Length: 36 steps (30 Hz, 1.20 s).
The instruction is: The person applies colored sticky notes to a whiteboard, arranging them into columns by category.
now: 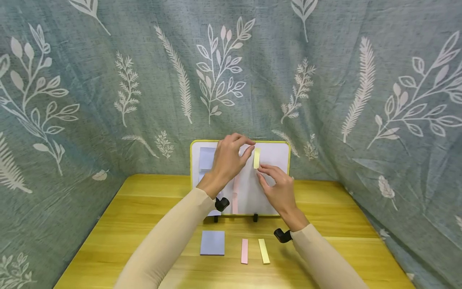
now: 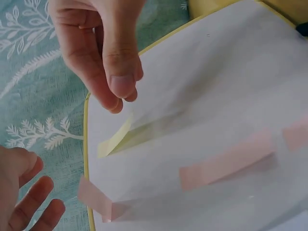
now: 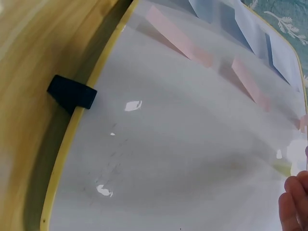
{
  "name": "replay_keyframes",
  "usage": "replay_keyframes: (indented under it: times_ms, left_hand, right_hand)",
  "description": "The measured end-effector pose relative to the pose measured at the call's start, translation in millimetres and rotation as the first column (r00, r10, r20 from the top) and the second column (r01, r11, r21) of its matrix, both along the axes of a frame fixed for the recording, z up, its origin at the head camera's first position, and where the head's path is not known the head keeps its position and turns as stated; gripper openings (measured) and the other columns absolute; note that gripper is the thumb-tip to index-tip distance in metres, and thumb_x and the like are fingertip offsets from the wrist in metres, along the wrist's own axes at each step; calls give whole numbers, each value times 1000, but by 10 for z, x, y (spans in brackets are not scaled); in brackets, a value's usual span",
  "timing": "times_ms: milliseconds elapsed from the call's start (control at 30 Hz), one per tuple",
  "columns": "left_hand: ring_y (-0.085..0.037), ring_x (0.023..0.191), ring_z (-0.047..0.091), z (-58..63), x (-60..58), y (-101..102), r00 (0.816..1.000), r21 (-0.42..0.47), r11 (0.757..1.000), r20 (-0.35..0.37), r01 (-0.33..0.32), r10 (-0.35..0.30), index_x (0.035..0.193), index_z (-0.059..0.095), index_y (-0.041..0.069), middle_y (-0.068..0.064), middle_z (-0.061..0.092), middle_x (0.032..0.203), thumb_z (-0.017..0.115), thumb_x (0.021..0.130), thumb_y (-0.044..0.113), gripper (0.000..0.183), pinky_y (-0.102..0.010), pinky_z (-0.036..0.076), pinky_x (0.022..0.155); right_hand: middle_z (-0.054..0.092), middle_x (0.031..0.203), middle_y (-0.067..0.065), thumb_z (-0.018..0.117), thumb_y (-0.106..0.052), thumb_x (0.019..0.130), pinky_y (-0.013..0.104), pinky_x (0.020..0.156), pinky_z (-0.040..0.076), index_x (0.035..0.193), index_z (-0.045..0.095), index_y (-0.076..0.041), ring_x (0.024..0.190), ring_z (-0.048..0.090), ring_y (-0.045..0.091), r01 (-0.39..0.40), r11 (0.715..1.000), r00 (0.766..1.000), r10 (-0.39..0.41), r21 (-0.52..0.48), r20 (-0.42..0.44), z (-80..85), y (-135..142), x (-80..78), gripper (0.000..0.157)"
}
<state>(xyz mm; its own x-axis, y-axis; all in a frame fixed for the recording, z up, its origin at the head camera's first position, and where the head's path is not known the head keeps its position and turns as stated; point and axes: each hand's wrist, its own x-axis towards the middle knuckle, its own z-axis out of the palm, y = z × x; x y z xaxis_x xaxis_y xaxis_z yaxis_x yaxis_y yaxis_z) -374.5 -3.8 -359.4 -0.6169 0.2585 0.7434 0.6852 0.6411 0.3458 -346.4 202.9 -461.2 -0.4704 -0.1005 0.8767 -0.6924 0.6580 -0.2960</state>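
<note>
A yellow sticky strip (image 1: pixel 256 158) clings to the white board (image 1: pixel 265 200) by its top end; in the left wrist view its lower end curls outward. My right hand (image 1: pixel 279 186) is just beside that lower end, thumb and fingertips close to it, with nothing visibly held. My left hand (image 1: pixel 229 158) hovers before the board's top, to the left of the yellow strip, fingers loosely bent and holding nothing. Pink sticky strips (image 2: pixel 226 163) run in a column left of the yellow one. Blue sticky notes (image 1: pixel 207 158) line the board's left side, partly hidden by my left arm.
On the wooden table (image 1: pixel 151 224), before the board, lie a blue note pad (image 1: pixel 212 243), a pink strip pad (image 1: pixel 244 251) and a yellow strip pad (image 1: pixel 264 251). Black feet (image 1: pixel 255 217) support the board. A patterned curtain (image 1: pixel 162 80) hangs behind.
</note>
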Motion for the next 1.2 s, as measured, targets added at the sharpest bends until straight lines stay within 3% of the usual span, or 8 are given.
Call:
replay_keyframes:
  times_ms: [200, 600, 800, 967, 1200]
  left_hand:
    - [-29, 111, 78, -157, 184, -126, 994, -48, 999, -108, 10, -16, 119, 89, 19, -2, 84, 122, 82, 112, 23, 11, -53, 62, 102]
    - [-25, 114, 79, -720, 530, -343, 979, -144, 990, -202, 11, -40, 116, 88, 22, 2, 83, 121, 84, 110, 23, 7, -51, 64, 101]
    - [-25, 111, 81, -970, 634, -439, 986, -192, 981, -152, 35, -65, 116, 88, 23, 2, 84, 116, 87, 107, 24, 8, -50, 64, 99]
    - [-22, 108, 81, -1131, 693, -485, 991, -272, 960, -91, 71, -99, 117, 88, 24, 4, 84, 115, 87, 108, 28, 11, -48, 65, 94]
    - [-21, 115, 79, -1300, 821, -466, 986, -381, 910, 75, 167, -150, 126, 88, 24, 4, 82, 126, 84, 110, 37, 20, -48, 64, 99]
  right_hand:
    - [89, 119, 16, 94, 0, 96, 57, 93, 71, 118, 89, -1, 109, 87, 37, -18, 998, 999, 16, 64, 30, -3, 86, 133, 23]
    - [89, 120, 13, 95, -3, 93, 56, 90, 71, 121, 88, -4, 110, 86, 35, -131, 961, 986, 100, 243, 136, -179, 368, 448, 29]
    - [87, 128, 13, 95, -10, 96, 57, 97, 71, 128, 87, -6, 117, 85, 36, -176, 936, 965, 103, 304, 240, -250, 475, 560, 33]
    - [84, 137, 14, 96, -13, 97, 56, 98, 71, 136, 84, -7, 123, 83, 35, -242, 905, 937, 125, 349, 326, -311, 539, 651, 41]
    - [78, 148, 13, 93, -18, 101, 56, 107, 68, 142, 82, -13, 134, 78, 34, -370, 847, 855, 150, 381, 496, -428, 613, 767, 43]
